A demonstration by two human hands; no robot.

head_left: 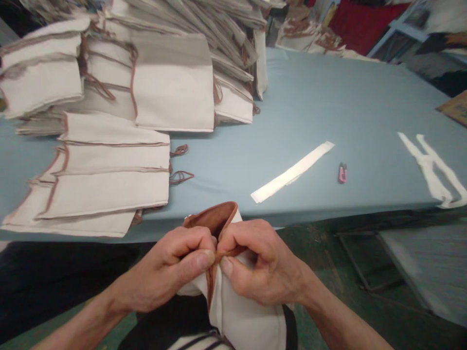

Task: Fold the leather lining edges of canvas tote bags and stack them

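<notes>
Close in front of my body, below the table's edge, is a cream cloth piece with a brown, leather-like trim curving up at its top. My left hand pinches the brown trim between thumb and bent fingers. Right beside it, my right hand grips the same trim, thumb tip almost touching the left thumb. A short stretch of trim shows between the two thumbs; what lies inside the curled fingers is hidden. The lower part of the cloth hangs over my lap.
A blue-grey table spans the view. Similar cream pieces with brown edging and cords lie at left, with taller piles behind. A white strip, a small pink-handled tool and a cut white scrap lie rightward.
</notes>
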